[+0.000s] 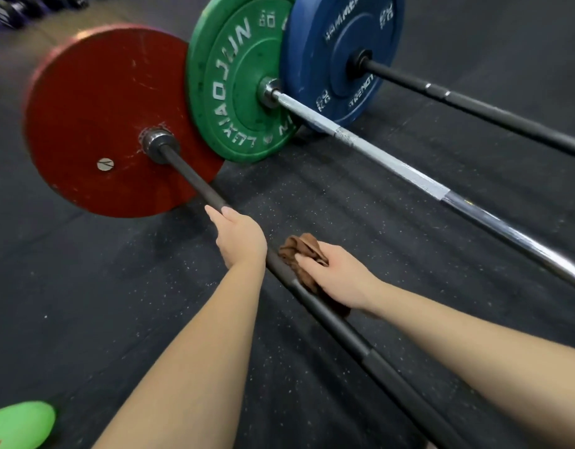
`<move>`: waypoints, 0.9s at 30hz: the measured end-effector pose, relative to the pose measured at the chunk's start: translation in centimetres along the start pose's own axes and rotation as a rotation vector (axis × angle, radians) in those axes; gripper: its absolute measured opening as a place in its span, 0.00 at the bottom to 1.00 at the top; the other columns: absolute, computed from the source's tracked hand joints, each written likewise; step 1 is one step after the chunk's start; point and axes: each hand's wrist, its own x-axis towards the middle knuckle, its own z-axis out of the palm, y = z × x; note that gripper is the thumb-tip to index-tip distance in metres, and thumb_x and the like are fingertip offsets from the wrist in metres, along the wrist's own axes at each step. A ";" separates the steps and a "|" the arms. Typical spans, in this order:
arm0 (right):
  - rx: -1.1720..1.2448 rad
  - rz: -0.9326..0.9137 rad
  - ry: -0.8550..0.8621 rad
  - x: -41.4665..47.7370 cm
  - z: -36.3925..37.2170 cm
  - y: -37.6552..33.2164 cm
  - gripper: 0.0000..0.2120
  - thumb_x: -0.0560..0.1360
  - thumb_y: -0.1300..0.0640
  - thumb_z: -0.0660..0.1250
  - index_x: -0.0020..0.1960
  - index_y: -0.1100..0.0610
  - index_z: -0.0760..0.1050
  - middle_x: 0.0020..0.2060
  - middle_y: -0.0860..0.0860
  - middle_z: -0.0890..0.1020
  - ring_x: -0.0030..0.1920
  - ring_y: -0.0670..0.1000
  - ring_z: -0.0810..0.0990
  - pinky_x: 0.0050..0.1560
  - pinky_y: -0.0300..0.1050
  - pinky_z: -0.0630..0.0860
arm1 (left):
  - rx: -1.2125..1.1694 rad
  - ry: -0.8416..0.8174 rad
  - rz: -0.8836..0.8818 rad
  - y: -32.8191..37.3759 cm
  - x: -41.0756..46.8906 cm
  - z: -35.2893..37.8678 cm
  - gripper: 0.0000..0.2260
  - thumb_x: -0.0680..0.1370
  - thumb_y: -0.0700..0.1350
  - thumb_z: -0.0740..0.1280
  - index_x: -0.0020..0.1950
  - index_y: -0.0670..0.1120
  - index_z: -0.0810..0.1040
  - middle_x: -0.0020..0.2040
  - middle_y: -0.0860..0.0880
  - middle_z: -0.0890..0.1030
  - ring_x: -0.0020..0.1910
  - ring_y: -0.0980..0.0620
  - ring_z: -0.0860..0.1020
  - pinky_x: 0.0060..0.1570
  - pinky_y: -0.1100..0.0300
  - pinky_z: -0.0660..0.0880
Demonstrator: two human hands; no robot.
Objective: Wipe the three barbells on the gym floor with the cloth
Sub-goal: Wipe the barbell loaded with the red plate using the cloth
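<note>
Head view: three barbells are lying side by side on the dark rubber floor [85, 286]. The near barbell [195, 186] is carrying a red plate [95, 118], the middle barbell [393, 166] a green plate [228, 85], and the far barbell [474, 105] a blue plate [341, 43]. The plates are overlapping at far left. Open floor is lying between the shafts and to the near left, where a green object [20, 424] is sitting at the frame edge. The left hand [239, 241] is grasping the near barbell's shaft, and just behind it the right hand [339, 277] is clutching the brown cloth [300, 251] against that shaft.
</note>
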 end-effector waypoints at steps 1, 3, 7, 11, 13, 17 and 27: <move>0.004 0.014 -0.009 -1.4 -0.3 0.6 0.10 0.84 0.50 0.61 0.47 0.51 0.77 0.35 0.41 0.82 0.34 0.37 0.74 0.43 0.35 0.70 | -0.001 0.001 -0.005 0.0 -0.1 -0.1 0.24 0.88 0.54 0.45 0.84 0.56 0.49 0.75 0.41 0.72 0.71 0.39 0.71 0.68 0.46 0.66; 0.019 0.041 -0.021 -3.5 -0.8 1.5 0.09 0.84 0.49 0.62 0.53 0.51 0.79 0.43 0.45 0.85 0.38 0.37 0.76 0.45 0.31 0.72 | 0.004 0.004 -0.012 0.0 -0.1 -0.1 0.24 0.88 0.54 0.45 0.84 0.57 0.49 0.74 0.40 0.72 0.70 0.39 0.72 0.68 0.45 0.66; 0.013 0.031 -0.022 -3.8 -0.9 2.0 0.10 0.84 0.49 0.62 0.54 0.52 0.80 0.44 0.49 0.85 0.39 0.40 0.76 0.47 0.36 0.73 | -0.011 0.005 -0.019 -0.1 0.0 -0.1 0.24 0.87 0.54 0.45 0.84 0.57 0.50 0.75 0.41 0.71 0.72 0.39 0.70 0.69 0.45 0.65; -0.015 -0.009 0.024 -0.6 -0.1 0.5 0.10 0.82 0.48 0.62 0.43 0.41 0.75 0.33 0.40 0.81 0.35 0.40 0.76 0.44 0.38 0.73 | -0.023 0.016 -0.016 -0.3 0.3 0.2 0.24 0.87 0.55 0.46 0.84 0.57 0.50 0.77 0.43 0.69 0.74 0.41 0.68 0.71 0.45 0.63; -0.025 -0.023 0.040 1.5 0.4 -0.1 0.09 0.80 0.45 0.62 0.41 0.40 0.74 0.35 0.40 0.82 0.38 0.44 0.79 0.50 0.46 0.77 | -0.019 0.024 -0.018 -0.4 0.6 0.4 0.23 0.87 0.55 0.46 0.84 0.58 0.51 0.77 0.44 0.69 0.74 0.41 0.68 0.71 0.45 0.64; 0.004 -0.024 0.042 3.5 1.1 -0.8 0.09 0.77 0.40 0.59 0.46 0.41 0.75 0.38 0.43 0.83 0.43 0.49 0.81 0.55 0.53 0.78 | 0.012 0.051 -0.010 -0.4 1.0 0.6 0.23 0.87 0.56 0.46 0.84 0.58 0.52 0.76 0.43 0.71 0.72 0.41 0.70 0.70 0.44 0.66; -0.061 0.045 0.079 -5.0 -0.6 2.1 0.06 0.81 0.43 0.61 0.50 0.42 0.76 0.37 0.40 0.83 0.39 0.44 0.79 0.52 0.46 0.78 | 0.031 0.023 -0.001 0.1 0.2 0.1 0.24 0.87 0.54 0.45 0.84 0.55 0.51 0.76 0.41 0.70 0.71 0.39 0.71 0.68 0.44 0.67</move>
